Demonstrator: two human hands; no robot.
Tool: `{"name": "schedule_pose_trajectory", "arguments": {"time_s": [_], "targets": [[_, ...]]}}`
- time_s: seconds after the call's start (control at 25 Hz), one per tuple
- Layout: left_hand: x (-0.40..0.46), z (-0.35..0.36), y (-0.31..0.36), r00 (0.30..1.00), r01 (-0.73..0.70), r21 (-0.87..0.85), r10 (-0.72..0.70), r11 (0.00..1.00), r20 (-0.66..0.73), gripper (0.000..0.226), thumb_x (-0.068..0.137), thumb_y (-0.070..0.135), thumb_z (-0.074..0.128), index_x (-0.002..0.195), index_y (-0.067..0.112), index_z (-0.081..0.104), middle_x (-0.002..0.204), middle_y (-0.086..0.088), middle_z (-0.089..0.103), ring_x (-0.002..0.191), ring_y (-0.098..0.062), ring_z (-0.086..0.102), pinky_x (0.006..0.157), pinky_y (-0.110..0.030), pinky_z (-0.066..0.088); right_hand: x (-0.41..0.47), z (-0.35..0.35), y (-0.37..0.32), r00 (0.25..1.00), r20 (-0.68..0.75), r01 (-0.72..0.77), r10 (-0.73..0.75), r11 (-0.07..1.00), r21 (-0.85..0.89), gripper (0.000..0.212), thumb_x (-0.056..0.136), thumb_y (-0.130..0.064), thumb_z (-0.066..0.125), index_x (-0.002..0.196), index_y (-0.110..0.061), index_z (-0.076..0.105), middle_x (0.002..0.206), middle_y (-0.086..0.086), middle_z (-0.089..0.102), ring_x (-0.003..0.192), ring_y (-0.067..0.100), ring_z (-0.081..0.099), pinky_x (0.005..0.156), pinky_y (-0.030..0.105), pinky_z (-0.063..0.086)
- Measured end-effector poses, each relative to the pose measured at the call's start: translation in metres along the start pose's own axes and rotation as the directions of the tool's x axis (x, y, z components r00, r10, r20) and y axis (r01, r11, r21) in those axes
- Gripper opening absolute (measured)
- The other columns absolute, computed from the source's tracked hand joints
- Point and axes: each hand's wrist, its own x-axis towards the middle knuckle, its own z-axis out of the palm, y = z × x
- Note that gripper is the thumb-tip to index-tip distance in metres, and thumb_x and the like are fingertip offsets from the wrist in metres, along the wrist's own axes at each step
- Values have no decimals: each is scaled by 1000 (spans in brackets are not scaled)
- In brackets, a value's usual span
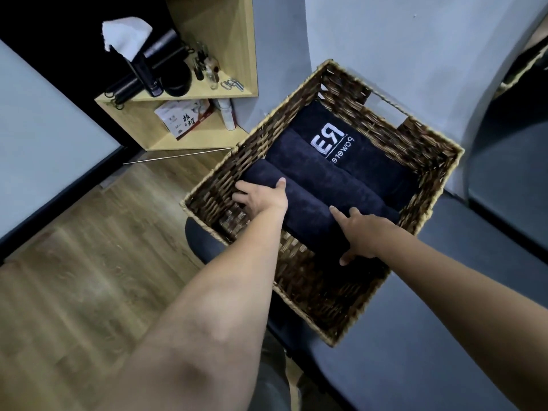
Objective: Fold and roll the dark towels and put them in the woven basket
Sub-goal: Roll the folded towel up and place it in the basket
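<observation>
The left hand (pixel 261 197) covers one end of the nearest rolled towel (pixel 314 212), and its fingertips are lost behind the roll. The right hand (pixel 360 234) hides the roll's near edge. On the far towel (pixel 350 143), the white lettering is partly tucked under the middle roll (pixel 308 167). Small items on the wooden shelf (pixel 178 96) are too small to identify. Both arms run out of frame.

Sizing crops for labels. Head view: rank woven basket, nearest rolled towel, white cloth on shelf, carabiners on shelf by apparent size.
1. woven basket, largest by far
2. nearest rolled towel, both hands on it
3. white cloth
4. carabiners, smallest

The shelf items sit farther from the camera, so they look smaller than they really are.
</observation>
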Motion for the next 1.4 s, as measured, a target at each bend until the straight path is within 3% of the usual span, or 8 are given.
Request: {"name": "schedule_pose_trajectory", "arguments": {"time_s": [0.32,0.4,0.48,0.56,0.8,1.04,1.28,1.4], "targets": [[8,-1,-11,982,-41,247,-6,968,187,82,93,64,51,147,23,5,142,-23,39,109,-47,60,86,-58,56,10,1,4,999,-4,33,-33,995,92,114,85,-49,76,160,-32,-7,152,11,30,131,40,44,104,53,45],[3,-6,-9,979,-24,188,-15,982,202,81,94,63,51,147,24,5,139,-23,42,104,-46,63,80,-54,60,4,2,4,996,-84,-32,33,999,7,108,76,-65,75,157,-30,12,140,8,44,120,35,54,87,46,50],[5,-10,-8,987,-57,206,24,977,157,79,93,61,54,146,20,11,140,-23,38,109,-47,59,86,-53,58,-3,2,3,975,-189,-139,114,982,-125,91,67,-81,69,133,-24,44,113,1,60,94,24,64,62,35,43],[5,-10,-10,991,-128,310,109,942,78,77,92,60,58,141,13,22,142,-23,34,116,-48,55,90,-49,51,-6,6,0,973,-187,-159,133,979,-130,76,69,-82,66,113,-21,57,95,-4,65,77,18,63,53,30,34],[15,-8,-17,988,-127,252,98,960,121,80,92,58,60,144,8,25,141,-25,46,117,-48,58,93,-51,54,6,-5,2,992,-80,-103,103,995,6,64,81,-63,72,123,-16,59,113,1,63,104,24,65,74,37,47],[12,-12,-9,968,108,-104,-81,989,239,89,92,47,66,152,24,5,148,-19,42,120,-43,56,63,-43,59,1,8,-2,982,-125,-139,140,990,9,66,82,-66,70,123,-15,58,111,5,58,100,26,61,70,38,46],[16,-13,-17,970,-62,110,34,992,242,83,94,59,55,153,19,11,140,-19,51,107,-43,64,81,-49,62,7,13,2,981,-124,-141,147,988,56,72,84,-63,69,134,-14,52,125,9,54,117,31,54,78,41,43],[11,-11,-11,967,-45,118,13,992,256,84,97,57,51,155,15,6,144,-20,47,118,-43,58,94,-51,56,5,13,3,981,-116,-148,157,985,88,76,82,-66,70,135,-15,50,127,8,53,118,31,53,82,43,47]]}}
